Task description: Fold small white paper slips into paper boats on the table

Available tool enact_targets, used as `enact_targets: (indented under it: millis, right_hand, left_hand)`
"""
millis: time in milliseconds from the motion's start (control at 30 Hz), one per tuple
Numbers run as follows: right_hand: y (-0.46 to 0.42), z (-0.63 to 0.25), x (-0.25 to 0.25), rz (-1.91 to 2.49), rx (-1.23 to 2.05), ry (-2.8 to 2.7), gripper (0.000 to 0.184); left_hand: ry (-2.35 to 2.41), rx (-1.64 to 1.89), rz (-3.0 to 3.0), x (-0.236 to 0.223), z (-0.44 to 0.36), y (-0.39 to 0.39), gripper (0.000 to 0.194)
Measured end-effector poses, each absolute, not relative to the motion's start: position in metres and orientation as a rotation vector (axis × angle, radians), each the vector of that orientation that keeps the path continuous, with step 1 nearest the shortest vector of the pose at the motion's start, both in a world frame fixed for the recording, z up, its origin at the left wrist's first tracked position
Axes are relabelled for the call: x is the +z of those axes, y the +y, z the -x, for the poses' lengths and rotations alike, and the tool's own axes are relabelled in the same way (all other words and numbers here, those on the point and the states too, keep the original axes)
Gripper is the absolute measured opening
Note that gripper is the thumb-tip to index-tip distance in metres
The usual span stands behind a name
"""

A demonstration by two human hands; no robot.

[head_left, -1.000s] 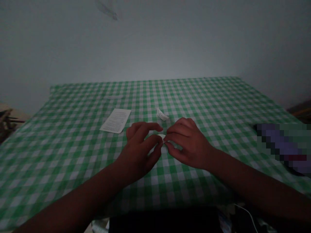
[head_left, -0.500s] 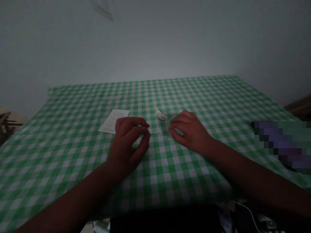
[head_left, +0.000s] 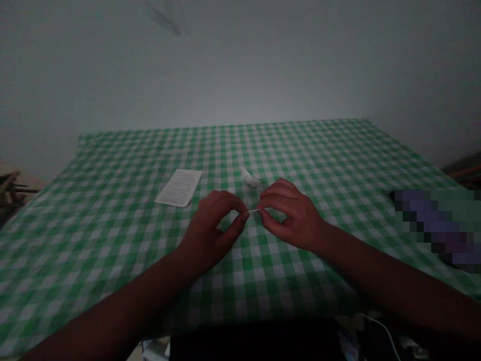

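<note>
My left hand (head_left: pixel 214 228) and my right hand (head_left: pixel 291 213) meet over the middle of a table covered with a green and white checked cloth (head_left: pixel 112 240). Both hands pinch the ends of a thin white strip (head_left: pixel 254 210), which stretches between their fingertips just above the cloth. A small crumpled white scrap (head_left: pixel 249 178) lies just beyond the hands. A white printed slip of paper (head_left: pixel 179 187) lies flat to the left of it.
A plain pale wall stands behind the table's far edge. A blurred dark object (head_left: pixel 439 225) lies at the right side of the table. A white cable (head_left: pixel 379 328) shows below the near edge. Dark sticks (head_left: pixel 15 188) poke in at far left.
Half a second ago my hands were apart, with the strip lying between them. Now they have drawn back together, each pinching an end of it.
</note>
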State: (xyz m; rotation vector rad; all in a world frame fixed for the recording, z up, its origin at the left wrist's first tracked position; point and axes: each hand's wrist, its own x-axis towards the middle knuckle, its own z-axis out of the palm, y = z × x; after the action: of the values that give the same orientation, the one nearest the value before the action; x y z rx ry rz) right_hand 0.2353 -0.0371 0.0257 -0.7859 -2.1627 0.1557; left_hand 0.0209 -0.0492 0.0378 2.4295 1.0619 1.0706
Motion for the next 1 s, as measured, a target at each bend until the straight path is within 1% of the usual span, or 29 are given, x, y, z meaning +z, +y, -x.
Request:
enact_targets:
  millis: [100, 200, 267, 333, 400, 567, 700, 800, 1000]
  right_hand:
    - [-0.036, -0.238, 0.026, 0.844, 0.011, -2.237, 0.005]
    - [-0.038, -0.239, 0.028, 0.875, -0.053, -2.284, 0.003]
    - [-0.041, -0.237, 0.028, 0.894, -0.068, -2.283, 0.005]
    - [-0.044, -0.234, 0.027, 0.928, -0.091, -2.254, 0.011]
    - [-0.048, -0.229, 0.027, 0.953, -0.1, -2.228, 0.014]
    - [-0.051, -0.221, 0.026, 0.939, -0.052, -2.227, 0.005]
    - [-0.05, -0.22, 0.025, 0.944, -0.037, -2.19, 0.006]
    - [-0.052, -0.219, 0.025, 0.943, -0.039, -2.172, 0.006]
    - [-0.05, -0.221, 0.026, 0.959, -0.125, -2.147, 0.007]
  left_hand:
    - [1.121, 1.005, -2.535, 0.04, -0.02, -0.049, 0.004]
    - [1.144, 0.943, -2.639, 0.043, -0.019, -0.05, 0.005]
    - [1.159, 0.916, -2.681, 0.043, -0.02, -0.05, 0.004]
    - [1.17, 0.913, -2.711, 0.043, -0.022, -0.05, 0.004]
    - [1.181, 0.917, -2.742, 0.041, -0.025, -0.051, 0.005]
    - [1.192, 0.937, -2.767, 0.038, -0.031, -0.055, 0.009]
    - [1.207, 0.955, -2.754, 0.04, -0.03, -0.057, 0.005]
    - [1.194, 0.979, -2.782, 0.04, -0.029, -0.058, 0.006]
    - [1.118, 1.038, -2.857, 0.037, -0.026, -0.058, 0.004]
